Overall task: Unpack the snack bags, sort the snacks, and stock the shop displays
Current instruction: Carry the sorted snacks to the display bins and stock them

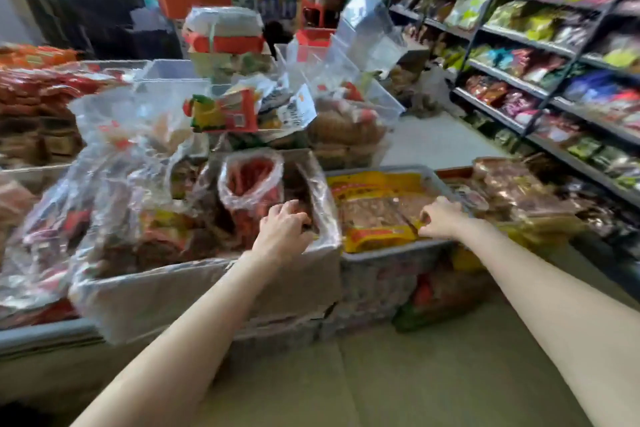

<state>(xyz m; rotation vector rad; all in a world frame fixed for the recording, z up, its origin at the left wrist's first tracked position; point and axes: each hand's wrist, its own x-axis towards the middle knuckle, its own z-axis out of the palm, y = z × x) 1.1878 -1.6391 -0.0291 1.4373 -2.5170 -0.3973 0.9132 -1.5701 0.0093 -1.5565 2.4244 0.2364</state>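
A cardboard box (207, 291) lined with clear plastic holds several snack bags, among them an open clear bag of red snacks (250, 180). My left hand (284, 226) reaches into the box's right end beside that bag, fingers curled down among the packets; what it holds is hidden. To the right, a grey crate (388, 270) holds yellow-edged packets of brown snacks (377, 215). My right hand (441, 217) pinches the edge of one of these packets near the crate's front.
Clear bins (349, 107) with more packets and a red-yellow pack (225, 111) stand behind the box. Stacked red and brown packs (38, 104) lie at the left. Stocked shelves (540, 55) line the right wall. More brown bags (512, 184) sit right of the crate. Bare floor lies below.
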